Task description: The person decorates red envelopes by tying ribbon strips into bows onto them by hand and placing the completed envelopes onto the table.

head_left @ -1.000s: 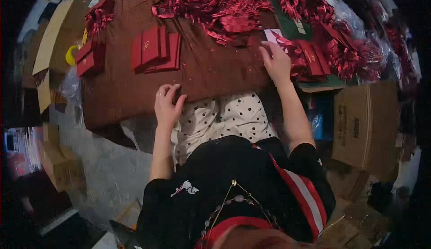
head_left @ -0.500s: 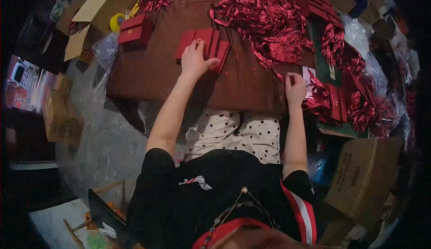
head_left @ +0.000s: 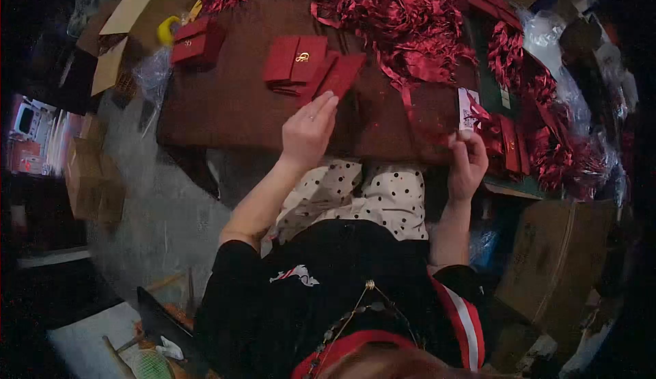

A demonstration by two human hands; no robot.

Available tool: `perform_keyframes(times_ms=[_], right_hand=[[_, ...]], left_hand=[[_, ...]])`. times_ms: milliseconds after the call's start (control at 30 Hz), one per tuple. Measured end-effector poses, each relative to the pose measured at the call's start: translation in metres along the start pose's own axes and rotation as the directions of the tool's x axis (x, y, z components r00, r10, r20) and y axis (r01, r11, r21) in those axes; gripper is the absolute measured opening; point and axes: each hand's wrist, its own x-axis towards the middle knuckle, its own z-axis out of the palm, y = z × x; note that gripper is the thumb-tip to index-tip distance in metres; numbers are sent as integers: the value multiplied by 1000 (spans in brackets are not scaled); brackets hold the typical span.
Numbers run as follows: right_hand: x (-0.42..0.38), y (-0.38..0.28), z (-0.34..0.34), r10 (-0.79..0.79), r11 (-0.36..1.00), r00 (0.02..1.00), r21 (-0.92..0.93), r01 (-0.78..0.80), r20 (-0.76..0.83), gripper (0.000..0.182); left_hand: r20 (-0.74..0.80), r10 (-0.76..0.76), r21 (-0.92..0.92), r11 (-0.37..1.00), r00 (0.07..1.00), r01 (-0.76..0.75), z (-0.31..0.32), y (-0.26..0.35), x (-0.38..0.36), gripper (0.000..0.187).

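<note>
My left hand (head_left: pixel 309 129) has its fingers pressed together at the lower corner of a slanted red pouch (head_left: pixel 344 75). Just left of that pouch lies another red pouch with a gold mark (head_left: pixel 294 58), on top of other red pieces. My right hand (head_left: pixel 469 160) is closed in a pinch at the table's near edge, just below a white printed card (head_left: pixel 469 109); what is between its fingertips is too blurred to tell. A red ribbon strand (head_left: pixel 408 102) hangs from the big ribbon heap (head_left: pixel 403 23) on the brown-covered table (head_left: pixel 232 109).
A red box (head_left: pixel 197 42) and yellow tape roll (head_left: pixel 168 30) are at the table's left. More red pouches (head_left: pixel 511 143) and ribbon bundles (head_left: pixel 550 157) lie at the right, near clear plastic (head_left: pixel 547 41). Cardboard boxes stand on the floor at left (head_left: pixel 96 181) and right (head_left: pixel 547 263).
My left hand has moved down and right off the gold-marked pouch, and the slanted pouch has shifted right. My right hand has moved down and right, and the strand hangs apart from it.
</note>
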Motion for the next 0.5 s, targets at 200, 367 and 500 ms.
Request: perform_keyframes(times_ms=[200, 367, 500], right_hand=[[-1, -34, 33, -166, 974, 976, -132, 184, 138, 15], [11, 43, 57, 193, 887, 976, -444, -129, 100, 14], [10, 106, 62, 164, 856, 978, -511, -76, 129, 17]], left_hand=[[214, -640, -676, 448, 738, 585, -7, 21, 6, 16], [289, -739, -688, 282, 609, 669, 60, 6, -41, 15], [293, -614, -179, 718, 733, 673, 57, 4, -51, 34]])
